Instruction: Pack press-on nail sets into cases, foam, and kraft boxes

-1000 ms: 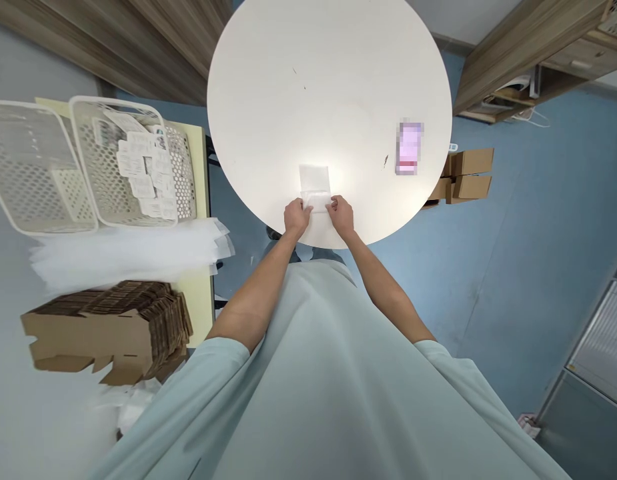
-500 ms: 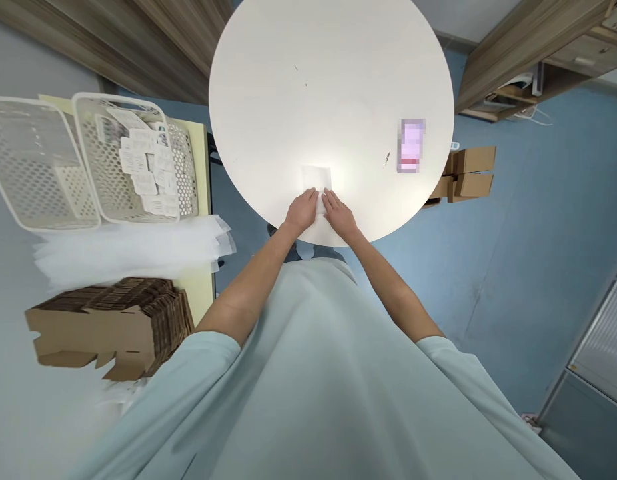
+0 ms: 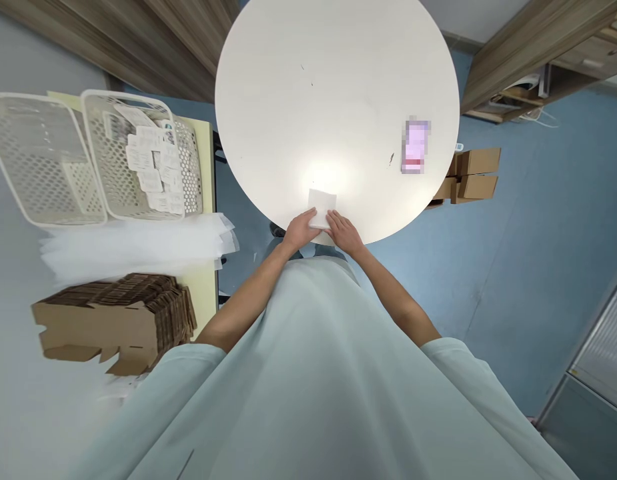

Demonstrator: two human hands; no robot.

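A small, flat, roughly square white packet (image 3: 322,203), which looks like folded foam sheet, lies at the near edge of the round white table (image 3: 333,87). My left hand (image 3: 301,228) has its thumb and fingers closed on the packet's near left side. On the near right side, my right hand (image 3: 342,230) holds it too, fingers together and pointing forward. Whether anything is inside the packet cannot be seen.
To the left, a yellow-topped table (image 3: 207,167) bears a basket (image 3: 93,153) of white boxes, another basket (image 3: 33,167), white translucent sheets (image 3: 133,250) and flattened cartons (image 3: 103,327). A blurred-out pink object (image 3: 415,143) lies right. Brown boxes (image 3: 481,173) stand beyond.
Both hands have drawn the packet toward my body, to the table's near edge. My hands now sit farther apart at its two sides, and more of its surface shows.
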